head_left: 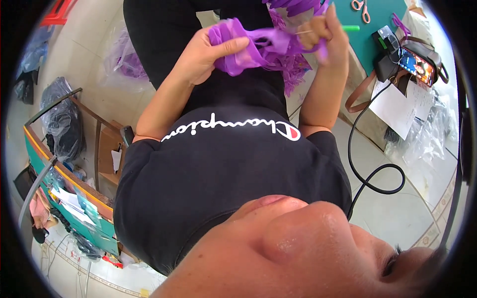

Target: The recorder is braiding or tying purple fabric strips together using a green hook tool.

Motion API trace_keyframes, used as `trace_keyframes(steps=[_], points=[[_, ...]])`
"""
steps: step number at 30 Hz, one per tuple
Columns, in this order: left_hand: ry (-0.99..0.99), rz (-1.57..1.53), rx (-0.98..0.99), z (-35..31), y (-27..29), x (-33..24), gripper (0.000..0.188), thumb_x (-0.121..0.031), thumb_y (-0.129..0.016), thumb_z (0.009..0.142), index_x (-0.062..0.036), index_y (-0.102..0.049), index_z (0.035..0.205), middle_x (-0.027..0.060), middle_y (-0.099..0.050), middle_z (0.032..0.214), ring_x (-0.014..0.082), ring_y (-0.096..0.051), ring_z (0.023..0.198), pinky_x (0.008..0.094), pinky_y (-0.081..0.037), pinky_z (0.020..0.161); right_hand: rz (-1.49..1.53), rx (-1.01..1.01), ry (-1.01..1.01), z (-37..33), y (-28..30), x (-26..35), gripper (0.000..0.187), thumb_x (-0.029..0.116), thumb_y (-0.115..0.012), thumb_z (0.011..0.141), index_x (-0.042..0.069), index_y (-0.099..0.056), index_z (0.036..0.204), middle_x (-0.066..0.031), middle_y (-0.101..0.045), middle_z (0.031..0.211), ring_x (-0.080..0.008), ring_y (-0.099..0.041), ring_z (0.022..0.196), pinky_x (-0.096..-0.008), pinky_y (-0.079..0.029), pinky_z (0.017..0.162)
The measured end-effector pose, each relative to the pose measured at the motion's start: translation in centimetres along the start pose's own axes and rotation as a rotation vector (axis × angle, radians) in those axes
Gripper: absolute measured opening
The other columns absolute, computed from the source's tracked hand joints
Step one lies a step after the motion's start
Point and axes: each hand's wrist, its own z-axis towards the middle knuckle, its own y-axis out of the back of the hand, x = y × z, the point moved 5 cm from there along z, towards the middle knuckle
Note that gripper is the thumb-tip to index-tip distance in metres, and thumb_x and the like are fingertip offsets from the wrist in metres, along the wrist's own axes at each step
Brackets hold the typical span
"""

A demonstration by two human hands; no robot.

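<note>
My left hand [201, 57] is closed around a bunch of purple fabric [233, 59], its thumb pressed on top. Loose purple strands [273, 42] stretch from that bunch across to my right hand [325, 37]. The fingers there are curled round a slim green-handled tool [352, 28], whose green end sticks out to the right; a thin pale shaft shows on the other side. What kind of tool it is cannot be made out. More frilled purple pieces [296, 74] hang beneath the hands, beside my dark-clothed lap.
At the right stands a green-topped table [362, 42] with pink-handled scissors [365, 14], a phone [417, 66] and a brown-strapped bag [360, 99]. A black cable [352, 144] loops down beside me. Plastic bags [64, 116] and a green-panelled metal-framed table [74, 184] are at the left.
</note>
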Motion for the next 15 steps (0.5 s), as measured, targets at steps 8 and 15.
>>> trace_keyframes(steps=[8,15], points=[[-0.271,-0.043,-0.317,0.0,0.6,-0.3,0.015,-0.01,-0.069,0.084,0.0004,-0.064,0.093,0.0053,-0.066,0.08,0.0114,-0.063,0.072,0.0247,-0.051,0.07,-1.2,0.295,0.671,-4.0,-9.5,-4.2,0.039,0.032,-0.056,0.089,0.005,-0.046,0.063,-0.0085,-0.046,0.06,-0.0289,-0.049,0.056,-0.0372,-0.04,0.051],[-0.282,0.014,-0.282,-0.3,0.7,-0.6,0.014,-0.011,-0.07,0.084,0.0004,-0.065,0.09,0.0048,-0.067,0.079,0.0093,-0.062,0.069,0.0229,-0.05,0.066,-1.311,0.276,0.725,-4.0,-9.6,-5.2,0.035,0.031,-0.06,0.086,0.006,-0.05,0.064,-0.0074,-0.049,0.062,-0.0268,-0.051,0.056,-0.0355,-0.042,0.049]])
